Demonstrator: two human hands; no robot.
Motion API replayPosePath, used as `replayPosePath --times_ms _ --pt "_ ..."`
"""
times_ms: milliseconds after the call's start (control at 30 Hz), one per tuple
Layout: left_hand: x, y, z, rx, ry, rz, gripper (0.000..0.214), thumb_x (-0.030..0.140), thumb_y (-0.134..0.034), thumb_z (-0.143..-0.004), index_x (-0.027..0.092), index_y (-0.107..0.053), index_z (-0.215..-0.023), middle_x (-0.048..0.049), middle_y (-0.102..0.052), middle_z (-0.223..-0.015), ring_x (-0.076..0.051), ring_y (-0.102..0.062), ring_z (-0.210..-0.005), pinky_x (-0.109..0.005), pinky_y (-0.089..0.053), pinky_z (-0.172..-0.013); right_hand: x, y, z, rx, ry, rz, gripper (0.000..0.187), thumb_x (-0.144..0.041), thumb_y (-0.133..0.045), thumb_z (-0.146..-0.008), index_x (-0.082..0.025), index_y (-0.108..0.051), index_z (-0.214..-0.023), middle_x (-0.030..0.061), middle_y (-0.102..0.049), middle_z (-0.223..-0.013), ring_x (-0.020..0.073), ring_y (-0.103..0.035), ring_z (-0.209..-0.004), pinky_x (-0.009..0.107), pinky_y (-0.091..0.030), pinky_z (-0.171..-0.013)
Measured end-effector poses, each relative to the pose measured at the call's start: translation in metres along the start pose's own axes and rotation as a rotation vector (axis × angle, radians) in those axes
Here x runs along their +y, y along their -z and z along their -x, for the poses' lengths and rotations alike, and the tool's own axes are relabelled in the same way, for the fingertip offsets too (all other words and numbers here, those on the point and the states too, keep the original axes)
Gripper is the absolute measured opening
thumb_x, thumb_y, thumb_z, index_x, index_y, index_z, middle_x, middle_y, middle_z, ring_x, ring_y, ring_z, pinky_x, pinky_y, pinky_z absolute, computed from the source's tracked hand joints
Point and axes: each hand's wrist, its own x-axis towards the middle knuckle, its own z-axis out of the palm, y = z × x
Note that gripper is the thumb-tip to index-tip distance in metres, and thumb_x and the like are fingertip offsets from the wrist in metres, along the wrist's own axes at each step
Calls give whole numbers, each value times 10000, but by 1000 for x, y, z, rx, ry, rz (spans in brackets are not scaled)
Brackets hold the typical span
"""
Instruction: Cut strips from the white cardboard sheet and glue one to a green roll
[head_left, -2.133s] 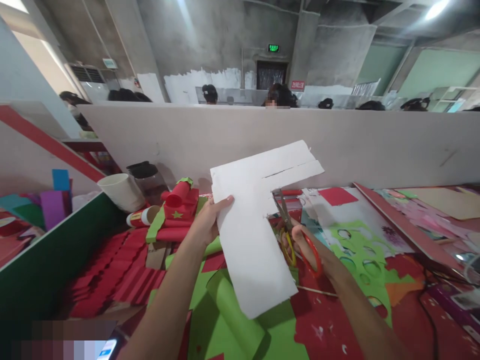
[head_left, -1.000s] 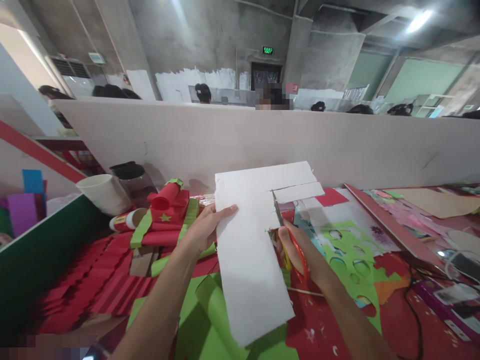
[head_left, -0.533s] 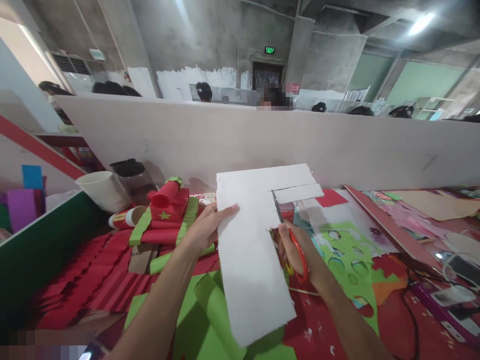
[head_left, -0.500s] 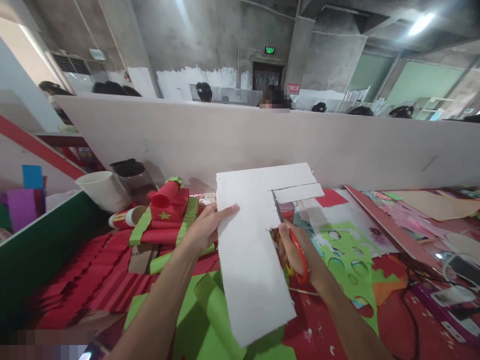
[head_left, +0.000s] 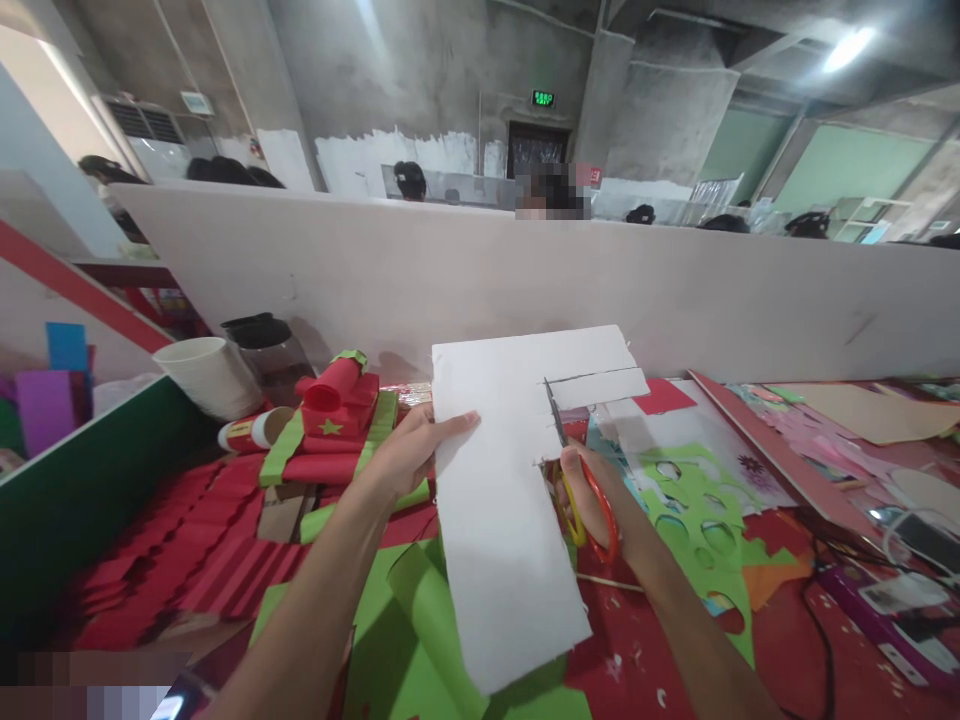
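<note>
A white sheet of card (head_left: 502, 520) is held up in front of me, with a notch in its right side and a slit running in from the right edge. My left hand (head_left: 411, 450) grips its left edge, thumb flat on the face and fingers behind. In my right hand (head_left: 589, 495) are scissors (head_left: 607, 520) with red and yellow handles. Their dark blades lie at the inner end of the slit, in the notch. A narrow strip (head_left: 604, 388) below the slit is still joined to the card.
Green paper (head_left: 390, 650) lies below the card. To the left are a red paper tank model (head_left: 341, 410), pleated red paper (head_left: 165, 550), a white cup (head_left: 210, 380) and a lidded jar (head_left: 266, 350). Cut-out green paper (head_left: 694, 510) sits on the right. A white partition (head_left: 525, 265) stands behind.
The scissor handles have spread apart a little, showing more of the yellow loop. The card and my left hand stay nearly where they were.
</note>
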Motion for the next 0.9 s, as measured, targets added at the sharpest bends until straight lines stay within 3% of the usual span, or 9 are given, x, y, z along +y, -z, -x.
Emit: replayPosePath --times_ms 133,367,667,900 --pt "2 1 2 -3 2 -14 415 307 -816 -676 118 -695 -1025 -148 -758 -946 -278 -724 -836 -338 -600 -693 1 0 2 -8 -15 -31 593 -681 -158 -953 -219 -490 -787 49 -611 -658 206 -589 -579 318 -467 -547" --pt "-1 4 2 -16 4 -19 381 289 -805 -683 123 -697 -1008 -129 -759 -837 -296 -728 -820 -341 -599 -653 0 -2 3 5 -30 -61 600 -681 -152 -954 -218 -486 -768 58 -630 -680 205 -599 -596 322 -487 -561" --pt "-3 3 -1 -26 23 0 352 329 -799 -706 123 -716 -979 -152 -757 -982 -261 -727 -828 -296 -588 -657 3 -5 -2 47 -14 -10 576 -695 -149 -945 -236 -441 -755 25 -568 -581 208 -580 -543 303 -449 -520" --pt "-3 3 -2 -45 13 15 354 333 -787 -727 126 -720 -1006 -147 -760 -974 -242 -728 -802 -285 -586 -661 7 -11 -3 78 -20 3 605 -704 -130 -939 -229 -467 -775 20 -539 -551 202 -555 -502 295 -419 -493"
